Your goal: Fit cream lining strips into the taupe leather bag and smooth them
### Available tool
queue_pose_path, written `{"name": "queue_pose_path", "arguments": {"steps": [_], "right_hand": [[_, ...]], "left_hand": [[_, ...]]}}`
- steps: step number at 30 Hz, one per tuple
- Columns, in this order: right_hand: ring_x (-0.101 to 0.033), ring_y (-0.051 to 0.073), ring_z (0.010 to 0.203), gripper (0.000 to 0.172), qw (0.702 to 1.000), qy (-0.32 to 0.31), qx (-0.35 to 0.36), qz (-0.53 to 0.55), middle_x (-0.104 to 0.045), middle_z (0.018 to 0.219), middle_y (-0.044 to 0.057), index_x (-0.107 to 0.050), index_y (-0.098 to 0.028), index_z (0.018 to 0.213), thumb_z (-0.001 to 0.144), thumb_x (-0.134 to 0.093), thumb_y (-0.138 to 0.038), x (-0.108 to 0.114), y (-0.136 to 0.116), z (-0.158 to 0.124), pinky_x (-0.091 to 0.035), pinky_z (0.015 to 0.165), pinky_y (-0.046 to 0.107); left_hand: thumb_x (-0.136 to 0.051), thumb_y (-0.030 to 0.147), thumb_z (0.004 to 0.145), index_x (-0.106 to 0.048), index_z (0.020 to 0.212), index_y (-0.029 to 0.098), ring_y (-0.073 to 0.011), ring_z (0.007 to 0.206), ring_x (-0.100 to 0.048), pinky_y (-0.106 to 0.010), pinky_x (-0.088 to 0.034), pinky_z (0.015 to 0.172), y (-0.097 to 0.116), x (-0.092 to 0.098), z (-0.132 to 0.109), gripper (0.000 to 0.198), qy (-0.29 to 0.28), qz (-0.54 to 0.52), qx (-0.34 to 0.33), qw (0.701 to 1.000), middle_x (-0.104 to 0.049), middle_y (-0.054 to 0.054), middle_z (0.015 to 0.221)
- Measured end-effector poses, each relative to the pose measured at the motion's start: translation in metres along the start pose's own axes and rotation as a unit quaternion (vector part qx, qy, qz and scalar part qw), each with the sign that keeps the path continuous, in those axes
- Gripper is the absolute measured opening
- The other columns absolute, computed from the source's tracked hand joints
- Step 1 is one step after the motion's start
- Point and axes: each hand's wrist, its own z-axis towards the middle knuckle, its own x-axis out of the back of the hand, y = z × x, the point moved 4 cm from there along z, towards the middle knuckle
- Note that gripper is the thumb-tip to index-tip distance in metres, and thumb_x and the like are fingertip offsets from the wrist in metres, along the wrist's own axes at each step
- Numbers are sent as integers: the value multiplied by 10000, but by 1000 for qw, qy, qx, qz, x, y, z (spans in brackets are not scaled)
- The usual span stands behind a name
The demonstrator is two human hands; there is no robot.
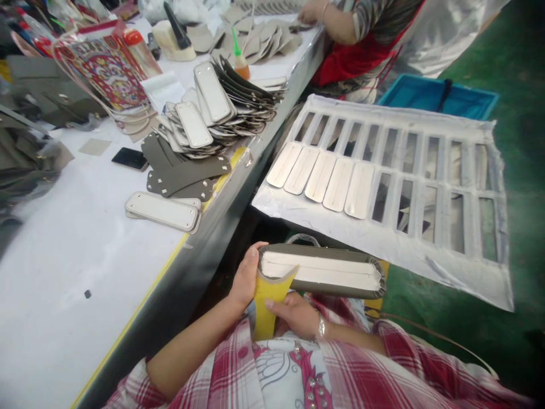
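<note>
In my lap lies a dark grey-green bag (332, 291), its long narrow side with a cream panel (323, 271) facing up. A curved handle (303, 238) shows behind it. My left hand (246, 277) is closed around the bag's left end. With my right hand (298, 316) I grip a yellow scraper-like piece (269, 295). Its wide, hollowed top edge rests over the left part of the cream panel, and its lower end points toward my body. Part of my right fingers is hidden behind the yellow piece.
A slotted white rack (383, 227) at the right carries several cream strips (326, 176). Stacked pale strips (162, 210) and dark straps (174, 162) lie on the white table (85, 244), near a phone (130, 159). Beyond are a blue bin (438, 96) and another person's arm (344, 25).
</note>
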Motion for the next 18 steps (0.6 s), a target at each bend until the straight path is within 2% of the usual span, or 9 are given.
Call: {"name": "queue_pose_path", "arguments": {"steps": [3, 5, 7, 9, 11, 13, 16, 18], "right_hand": [[-608, 177, 548, 480, 999, 30, 12, -3, -643, 618, 56, -645, -115, 767, 618, -658, -571, 4, 1, -1, -453, 445, 220], [-594, 158, 500, 419, 999, 45, 13, -19, -646, 618, 58, -642, -114, 750, 659, -648, -524, 5, 0, -1, -442, 416, 208], [-585, 144, 469, 331, 998, 55, 9, -33, -649, 619, 62, -639, -113, 730, 729, -616, -443, 3, -1, -3, -438, 398, 196], [-584, 142, 452, 258, 997, 69, 4, -37, -650, 613, 62, -632, -115, 709, 782, -575, -356, 0, -2, -4, -437, 381, 191], [-581, 149, 435, 230, 995, 93, 0, -40, -645, 593, 59, -620, -117, 677, 812, -536, -284, -3, -3, -6, -441, 363, 198], [-575, 153, 422, 231, 992, 118, 2, -40, -635, 567, 53, -610, -120, 650, 824, -512, -238, -3, -3, -8, -446, 353, 208], [-576, 156, 432, 221, 993, 117, 5, -25, -627, 551, 37, -603, -131, 638, 819, -526, -232, -2, -2, -11, -456, 363, 213], [-566, 146, 426, 214, 995, 99, 3, -15, -619, 543, 25, -602, -138, 629, 805, -558, -252, 0, 0, -11, -466, 387, 217]], "left_hand": [[-316, 442, 888, -551, 1016, 205, -187, 879, -533, -271, -415, 790, -1, 0, 1, 357, 9, 33, -26, 999, -592, -30, 955], [-308, 443, 887, -542, 1024, 204, -195, 866, -542, -283, -422, 776, -1, 3, 3, 361, 8, 57, -32, 998, -593, -40, 952], [-350, 446, 872, -551, 1036, 211, -217, 900, -546, -310, -409, 813, 3, 8, 4, 350, -1, 124, -37, 992, -597, -51, 972], [-461, 452, 820, -567, 1059, 230, -257, 984, -523, -351, -364, 887, 13, 11, 6, 343, -5, 224, -64, 973, -577, -66, 1074], [-570, 447, 747, -575, 1087, 243, -303, 1096, -451, -388, -292, 961, 26, 5, 9, 396, -16, 304, -125, 944, -509, -79, 1214], [-580, 446, 737, -582, 1088, 228, -321, 1125, -415, -407, -261, 980, 38, -10, 11, 413, -52, 361, -199, 910, -499, -105, 1227], [-435, 452, 826, -597, 1033, 185, -293, 978, -483, -407, -315, 906, 41, -37, 11, 375, -119, 469, -247, 839, -591, -141, 1001], [-351, 449, 860, -594, 1001, 177, -272, 892, -497, -395, -341, 843, 39, -45, 10, 391, -124, 539, -244, 797, -594, -136, 909]]}}
